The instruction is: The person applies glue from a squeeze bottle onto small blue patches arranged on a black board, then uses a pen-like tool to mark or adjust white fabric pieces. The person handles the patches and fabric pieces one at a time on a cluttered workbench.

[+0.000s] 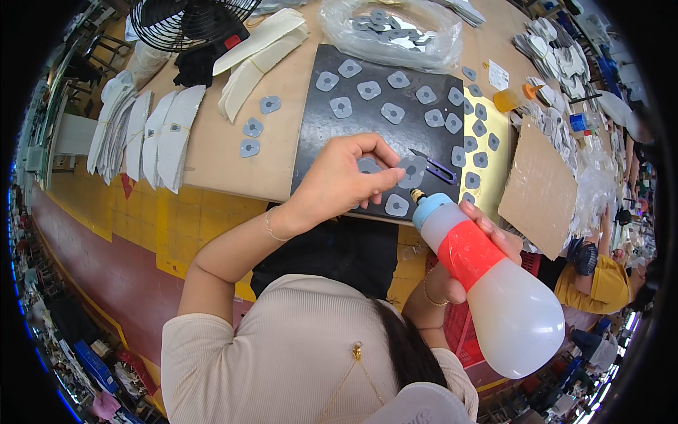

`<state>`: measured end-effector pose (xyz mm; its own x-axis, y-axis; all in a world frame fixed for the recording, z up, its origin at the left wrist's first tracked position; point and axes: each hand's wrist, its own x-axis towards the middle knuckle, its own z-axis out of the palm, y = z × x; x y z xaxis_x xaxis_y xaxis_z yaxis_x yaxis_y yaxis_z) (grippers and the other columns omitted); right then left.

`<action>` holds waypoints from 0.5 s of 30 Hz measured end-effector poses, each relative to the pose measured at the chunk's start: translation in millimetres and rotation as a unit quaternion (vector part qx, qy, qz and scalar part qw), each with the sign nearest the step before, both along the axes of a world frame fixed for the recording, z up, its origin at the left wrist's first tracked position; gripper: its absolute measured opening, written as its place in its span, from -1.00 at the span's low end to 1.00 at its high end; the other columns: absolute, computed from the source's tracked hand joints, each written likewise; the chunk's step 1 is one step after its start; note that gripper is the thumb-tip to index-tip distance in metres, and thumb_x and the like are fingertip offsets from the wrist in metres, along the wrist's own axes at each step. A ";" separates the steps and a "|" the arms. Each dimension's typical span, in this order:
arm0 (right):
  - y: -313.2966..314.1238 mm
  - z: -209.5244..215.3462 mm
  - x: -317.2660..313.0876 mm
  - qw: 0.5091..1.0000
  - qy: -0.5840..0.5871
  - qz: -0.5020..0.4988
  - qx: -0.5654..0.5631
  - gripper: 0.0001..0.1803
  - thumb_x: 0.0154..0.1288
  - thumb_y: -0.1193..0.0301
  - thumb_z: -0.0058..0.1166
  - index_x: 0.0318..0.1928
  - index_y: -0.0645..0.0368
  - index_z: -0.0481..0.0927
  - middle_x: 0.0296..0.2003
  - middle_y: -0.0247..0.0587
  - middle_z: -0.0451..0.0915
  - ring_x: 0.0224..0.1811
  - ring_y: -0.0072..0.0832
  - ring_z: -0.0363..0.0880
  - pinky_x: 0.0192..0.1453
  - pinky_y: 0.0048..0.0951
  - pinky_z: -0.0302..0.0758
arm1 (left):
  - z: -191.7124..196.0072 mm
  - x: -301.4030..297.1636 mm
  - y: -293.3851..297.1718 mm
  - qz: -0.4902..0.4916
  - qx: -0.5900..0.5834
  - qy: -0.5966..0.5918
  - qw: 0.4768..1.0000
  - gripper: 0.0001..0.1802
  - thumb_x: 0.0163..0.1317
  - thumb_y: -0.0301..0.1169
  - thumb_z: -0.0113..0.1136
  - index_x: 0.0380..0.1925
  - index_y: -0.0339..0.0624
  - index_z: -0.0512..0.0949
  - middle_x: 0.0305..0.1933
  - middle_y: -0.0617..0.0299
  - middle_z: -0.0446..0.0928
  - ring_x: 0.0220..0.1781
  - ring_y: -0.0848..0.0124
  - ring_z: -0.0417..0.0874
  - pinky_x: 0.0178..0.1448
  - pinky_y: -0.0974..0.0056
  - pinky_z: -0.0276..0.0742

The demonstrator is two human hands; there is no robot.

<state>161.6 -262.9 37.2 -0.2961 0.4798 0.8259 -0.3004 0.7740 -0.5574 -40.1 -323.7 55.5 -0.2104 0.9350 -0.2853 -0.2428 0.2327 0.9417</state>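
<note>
Between thumb and fingertips, my left hand [342, 177] pinches a grey rounded-square patch [412, 172] with a dark centre. My right hand [500, 239] is wrapped round a translucent white squeeze bottle [519, 318] with a red band and a light blue cap. The bottle is tilted, and its dark nozzle [418, 194] points at the lower edge of the held patch; I cannot tell whether they touch. Below my left hand lies a black board [314, 106] with several similar grey patches [369, 90] spread over it. Purple-handled thread snips [441, 171] lie just beyond the held patch.
More patches [479, 128] lie on a yellow sheet [500, 155] at the right, beside brown cardboard [540, 187]. An orange-tipped bottle [515, 97] lies farther back. A plastic bag of pieces [392, 32] sits behind the board. Stacks of white cut pieces [166, 138] and a black fan [187, 21] are at left.
</note>
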 end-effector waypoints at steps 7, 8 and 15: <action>-1.6 -3.5 -0.6 0.998 -0.037 -0.009 -0.044 -0.07 -0.02 -0.09 0.32 0.12 0.39 0.26 -0.07 0.11 0.48 -0.02 0.00 0.59 0.06 -0.16 0.59 | 0.1 0.8 -1.1 0.006 0.005 0.004 1.000 -0.81 0.15 -0.46 0.31 -0.34 -0.33 0.51 -0.42 0.27 0.54 -0.59 0.65 0.48 -0.57 0.53 0.34; -6.3 -4.7 -0.6 0.996 -0.029 -0.023 -0.076 -0.06 -0.03 -0.08 0.33 0.12 0.39 0.26 -0.07 0.11 0.48 -0.02 0.01 0.59 0.07 -0.15 0.59 | -0.1 0.2 -1.0 0.007 0.008 0.004 1.000 -0.81 0.15 -0.46 0.31 -0.34 -0.33 0.51 -0.42 0.27 0.54 -0.59 0.66 0.48 -0.57 0.53 0.34; 9.4 8.3 9.3 1.000 0.003 0.020 -0.010 -0.03 -0.03 -0.13 0.29 0.15 0.36 0.21 -0.06 0.09 0.43 0.00 0.03 0.57 0.08 -0.13 0.58 | 2.6 -2.4 -3.6 -0.018 0.022 0.084 0.996 -0.79 0.18 -0.48 0.23 -0.18 -0.28 0.59 -0.34 0.32 0.54 -0.52 0.69 0.46 -0.47 0.54 0.35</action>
<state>170.9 -253.4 45.5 -0.3108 0.4847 0.8176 -0.3345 0.7494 -0.5714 -42.5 -327.3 58.1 -0.2181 0.9538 -0.2066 -0.0722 0.1953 0.9781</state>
